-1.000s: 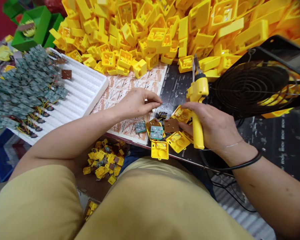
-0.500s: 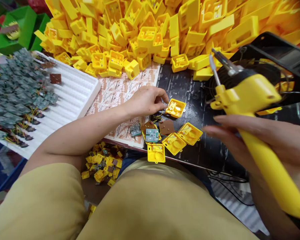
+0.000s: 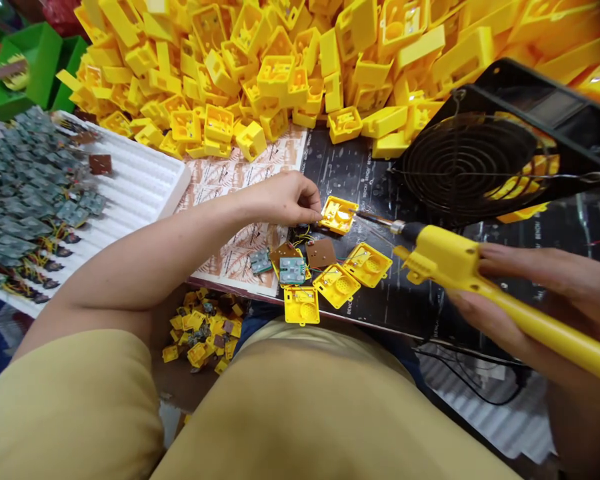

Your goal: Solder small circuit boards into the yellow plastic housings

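My right hand is wrapped around a yellow soldering gun, whose thin tip reaches into a small open yellow plastic casing. At that casing's left edge, my left hand pinches thumb and fingers together; what lies between them is too small to make out. Thin wires run just below those fingertips. Nearer my body are a brown circuit board, a green board with grey squares and several open yellow casings, some joined to the boards by wires.
A big heap of yellow casings covers the back of the bench. A black fan with a wire guard stands at right. On the left, a white foam tray carries many wired boards. More yellow parts lie below the bench edge.
My right hand has brought the soldering gun down and left, from raised in front of the fan to the casing. My left hand remains pinched beside the casing; the view has shifted slightly.
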`<state>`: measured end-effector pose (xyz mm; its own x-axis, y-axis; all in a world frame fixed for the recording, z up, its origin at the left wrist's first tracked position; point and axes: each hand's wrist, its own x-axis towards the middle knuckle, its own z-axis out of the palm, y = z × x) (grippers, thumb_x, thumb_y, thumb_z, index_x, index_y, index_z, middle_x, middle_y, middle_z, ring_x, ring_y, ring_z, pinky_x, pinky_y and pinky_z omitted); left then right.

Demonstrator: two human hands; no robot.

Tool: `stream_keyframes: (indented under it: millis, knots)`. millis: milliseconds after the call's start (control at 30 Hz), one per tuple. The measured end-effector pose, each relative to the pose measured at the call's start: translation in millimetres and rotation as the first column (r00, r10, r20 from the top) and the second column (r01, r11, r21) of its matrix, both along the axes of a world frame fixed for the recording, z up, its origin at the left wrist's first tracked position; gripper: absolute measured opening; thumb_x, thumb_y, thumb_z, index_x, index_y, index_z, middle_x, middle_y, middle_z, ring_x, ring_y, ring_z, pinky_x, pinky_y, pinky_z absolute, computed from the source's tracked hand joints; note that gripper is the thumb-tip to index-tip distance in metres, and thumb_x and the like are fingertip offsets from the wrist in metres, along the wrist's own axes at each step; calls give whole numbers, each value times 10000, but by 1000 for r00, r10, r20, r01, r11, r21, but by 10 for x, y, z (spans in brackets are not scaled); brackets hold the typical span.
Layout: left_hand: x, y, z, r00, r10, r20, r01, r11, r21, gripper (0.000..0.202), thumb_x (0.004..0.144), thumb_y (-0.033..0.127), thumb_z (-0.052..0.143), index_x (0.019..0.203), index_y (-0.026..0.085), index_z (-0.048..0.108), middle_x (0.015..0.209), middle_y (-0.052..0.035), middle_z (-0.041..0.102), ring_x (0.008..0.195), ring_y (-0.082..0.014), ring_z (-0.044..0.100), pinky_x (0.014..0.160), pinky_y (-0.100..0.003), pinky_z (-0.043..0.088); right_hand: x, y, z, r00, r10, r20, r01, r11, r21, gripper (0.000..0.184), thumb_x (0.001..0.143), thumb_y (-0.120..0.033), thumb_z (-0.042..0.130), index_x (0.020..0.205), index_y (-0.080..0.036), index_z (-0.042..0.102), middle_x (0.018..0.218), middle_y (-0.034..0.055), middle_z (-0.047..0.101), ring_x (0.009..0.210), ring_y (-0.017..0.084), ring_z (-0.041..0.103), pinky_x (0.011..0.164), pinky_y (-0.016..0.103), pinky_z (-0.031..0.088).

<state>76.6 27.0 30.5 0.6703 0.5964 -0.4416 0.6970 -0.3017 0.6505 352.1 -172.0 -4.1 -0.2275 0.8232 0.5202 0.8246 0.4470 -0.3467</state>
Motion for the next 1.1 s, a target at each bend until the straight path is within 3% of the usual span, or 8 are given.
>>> stream_keyframes:
  millis: [100,233,333,433,600,800,967,1100]
  knots:
    - [13,-5,22,999,-39,-21,40,998,40,77,762,149,666,686,150,664,568,48,612,535,-45,502,596,-222,366,-116,99,60,992,123,20,-124,988,87,352,895,-262,796,1210,-183,660,968,32,759,791,140,726,612,220,555]
    - [52,-18,34,998,-17,-68,20,999,46,66,760,151,670,695,142,674,586,40,626,538,-52,520,601,-225,385,-222,162,154,972,233,21,-234,970,66,156,915,-169,749,1032,-194,648,893,7,729,828,111,712,775,203,585]
    - [71,-22,32,998,0,-66,3,999,37,58,770,146,680,713,136,685,615,32,643,560,-59,545,613,-228,396,-259,197,192,963,269,17,-270,960,74,206,891,-114,755,1058,-181,654,900,13,722,847,98,705,831,194,592]
    - [74,-22,32,997,8,-70,-6,999,32,55,782,137,691,727,132,693,634,32,646,574,-62,548,624,-232,397,-302,241,248,959,280,40,-283,954,95,256,839,-148,831,1028,-162,660,882,24,719,813,85,690,793,174,591]
    - [83,-20,47,995,7,-97,-3,999,42,48,789,123,706,742,124,716,664,29,660,600,-64,546,651,-238,397,-327,288,316,946,315,69,-322,940,116,203,881,-198,800,1025,-174,660,897,23,725,796,94,692,745,208,614]
    - [99,0,48,990,-50,-130,60,995,77,53,782,160,720,746,125,736,654,31,655,592,-59,528,621,-233,362,-221,245,298,954,289,82,-294,954,61,304,825,-246,865,1051,-166,678,962,33,729,840,84,688,889,198,588]
    - [127,15,81,980,-83,-180,105,987,119,56,769,179,719,756,134,750,639,42,642,587,-50,513,624,-224,354,-270,260,289,966,252,51,-255,965,69,228,861,-237,833,1004,-177,666,900,8,717,803,68,679,855,189,587]
    - [175,25,115,972,-108,-210,139,980,140,36,739,170,733,724,139,745,602,47,605,597,-60,496,638,-235,337,-303,310,315,943,321,85,-329,938,107,208,881,-222,806,1013,-158,658,882,28,714,779,86,684,802,195,594]
